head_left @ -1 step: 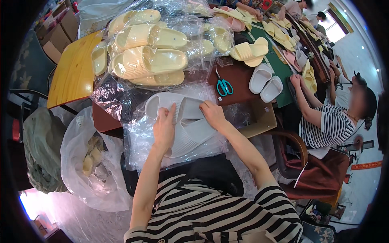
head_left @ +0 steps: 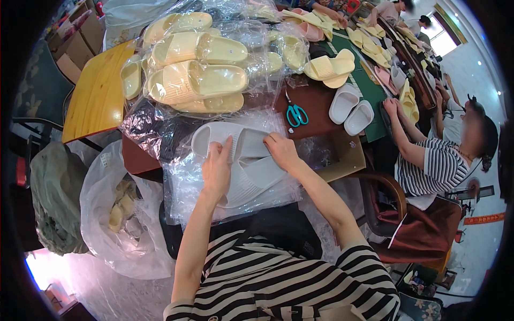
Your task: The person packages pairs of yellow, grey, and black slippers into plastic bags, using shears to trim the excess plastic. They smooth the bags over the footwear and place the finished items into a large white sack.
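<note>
A pair of pale grey slippers lies before me on a stack of clear plastic bags. The far slipper has its toe to the left. My left hand grips its ribbed strap, forefinger stretched along the top. At the heel end, my right hand pinches the rim between thumb and fingers. Closer to me, the second slipper sits aslant, partly under the first one's edge. Whether a bag covers either slipper, I cannot tell.
Bagged yellow slippers are piled beyond my hands. Teal-handled scissors and two white slippers lie to the right, by an open cardboard box. A plastic sack stands at left. A co-worker sits at right.
</note>
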The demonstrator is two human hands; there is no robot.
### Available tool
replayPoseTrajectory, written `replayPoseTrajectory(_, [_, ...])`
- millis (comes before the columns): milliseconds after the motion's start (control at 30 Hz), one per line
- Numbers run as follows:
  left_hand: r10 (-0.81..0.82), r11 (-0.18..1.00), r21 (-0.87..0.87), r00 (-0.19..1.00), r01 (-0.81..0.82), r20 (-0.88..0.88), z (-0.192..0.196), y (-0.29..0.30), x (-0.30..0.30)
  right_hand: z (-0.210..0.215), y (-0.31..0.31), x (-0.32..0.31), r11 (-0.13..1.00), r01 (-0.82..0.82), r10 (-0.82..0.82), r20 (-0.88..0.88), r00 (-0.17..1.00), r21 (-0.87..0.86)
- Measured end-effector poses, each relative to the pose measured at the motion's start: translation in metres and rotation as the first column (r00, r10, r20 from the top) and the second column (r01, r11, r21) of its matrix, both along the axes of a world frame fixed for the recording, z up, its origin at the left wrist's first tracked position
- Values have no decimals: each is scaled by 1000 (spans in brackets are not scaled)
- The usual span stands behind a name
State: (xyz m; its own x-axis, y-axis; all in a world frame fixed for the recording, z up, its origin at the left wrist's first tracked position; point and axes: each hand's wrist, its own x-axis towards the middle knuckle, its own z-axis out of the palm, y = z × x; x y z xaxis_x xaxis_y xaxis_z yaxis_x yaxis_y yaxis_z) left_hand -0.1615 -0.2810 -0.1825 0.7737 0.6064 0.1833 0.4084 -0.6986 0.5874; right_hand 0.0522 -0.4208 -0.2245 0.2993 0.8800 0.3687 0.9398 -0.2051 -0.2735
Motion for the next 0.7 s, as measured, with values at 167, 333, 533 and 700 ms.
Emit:
replayPoseTrajectory(167, [14,1000,0,998,-15,-60,-9,7,-3,8,5,11,991,-135,136,104,985,-25])
replayPoseTrajectory(333, [15,999,30,1000,-14,-26,-11,8,-1,18,13,25,953,-247,260,55,964,-177])
replayPoseTrajectory(533, [20,999,46,999,-18,-43,-13,6,-1,19,10,35,915,-358,379,89,921,-187])
replayPoseTrajectory(700, [31,999,38,999,-30,-40,-14,5,-2,22,7,31,942,-304,301,-46,953,-142])
